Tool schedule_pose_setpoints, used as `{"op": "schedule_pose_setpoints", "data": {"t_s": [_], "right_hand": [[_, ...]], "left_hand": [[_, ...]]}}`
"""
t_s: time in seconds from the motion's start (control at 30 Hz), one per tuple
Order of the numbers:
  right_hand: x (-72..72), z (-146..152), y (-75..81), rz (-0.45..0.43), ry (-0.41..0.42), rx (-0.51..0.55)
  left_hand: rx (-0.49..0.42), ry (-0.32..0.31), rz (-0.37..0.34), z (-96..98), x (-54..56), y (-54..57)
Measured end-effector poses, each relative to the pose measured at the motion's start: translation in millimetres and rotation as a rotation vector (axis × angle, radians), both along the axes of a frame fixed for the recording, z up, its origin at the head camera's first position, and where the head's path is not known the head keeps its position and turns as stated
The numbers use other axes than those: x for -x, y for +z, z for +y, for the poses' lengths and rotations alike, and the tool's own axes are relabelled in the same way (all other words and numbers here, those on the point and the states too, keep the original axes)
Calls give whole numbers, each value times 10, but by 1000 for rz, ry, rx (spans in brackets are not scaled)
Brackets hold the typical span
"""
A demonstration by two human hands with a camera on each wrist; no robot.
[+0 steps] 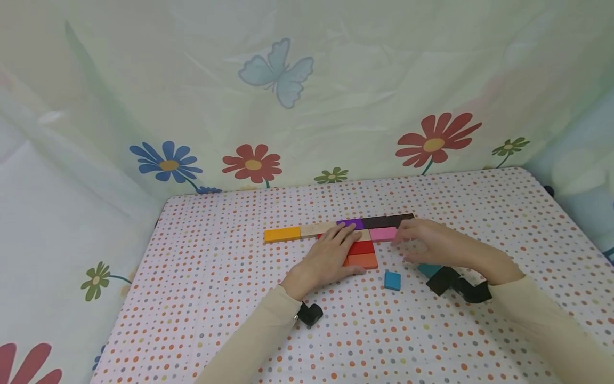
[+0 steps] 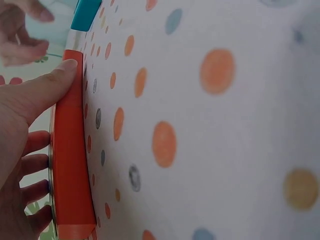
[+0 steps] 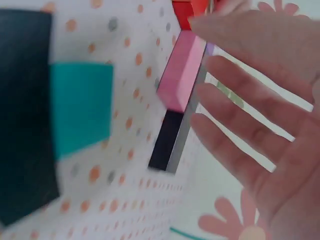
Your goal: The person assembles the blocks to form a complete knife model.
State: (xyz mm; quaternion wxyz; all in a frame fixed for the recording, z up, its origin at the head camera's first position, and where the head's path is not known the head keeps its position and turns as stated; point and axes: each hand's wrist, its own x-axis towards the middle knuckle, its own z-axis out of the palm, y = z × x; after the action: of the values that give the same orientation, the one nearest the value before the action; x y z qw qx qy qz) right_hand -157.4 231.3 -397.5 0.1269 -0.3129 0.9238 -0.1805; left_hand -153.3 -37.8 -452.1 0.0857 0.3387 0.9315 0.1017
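My left hand (image 1: 326, 258) rests with its fingers spread over flat coloured blocks laid edge to edge. Beneath and beside it are a red block (image 1: 362, 247) and an orange block (image 1: 362, 260), whose near edge the thumb touches in the left wrist view. My right hand (image 1: 434, 242) hovers by the right end of the pink block (image 1: 382, 234), holding nothing. In the right wrist view its fingers (image 3: 240, 115) extend loosely over the black block (image 3: 167, 140) and the pink block (image 3: 182, 70). Some blocks are partly hidden under the left hand.
The back row also holds a yellow block (image 1: 282, 234), a plain wooden block (image 1: 314, 230) and a purple block (image 1: 350, 223). A small blue block (image 1: 392, 280) lies apart, nearer. A teal block (image 1: 428, 270) sits below the right hand, partly covered by the black wrist camera (image 1: 472, 290).
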Motion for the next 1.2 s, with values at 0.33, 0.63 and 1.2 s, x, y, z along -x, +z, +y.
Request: {"op": "schedule_pose_setpoints", "data": {"t_s": [0.33, 0.63, 1.2], "right_hand": [[-247, 471, -186, -104, 85, 10], [-374, 624, -309, -52, 42, 49], [-392, 617, -278, -78, -23, -25]], "left_hand": [[3, 1, -14, 6, -2, -25], [4, -4, -14, 20, -14, -35], [-13, -3, 3, -5, 9, -43]]}}
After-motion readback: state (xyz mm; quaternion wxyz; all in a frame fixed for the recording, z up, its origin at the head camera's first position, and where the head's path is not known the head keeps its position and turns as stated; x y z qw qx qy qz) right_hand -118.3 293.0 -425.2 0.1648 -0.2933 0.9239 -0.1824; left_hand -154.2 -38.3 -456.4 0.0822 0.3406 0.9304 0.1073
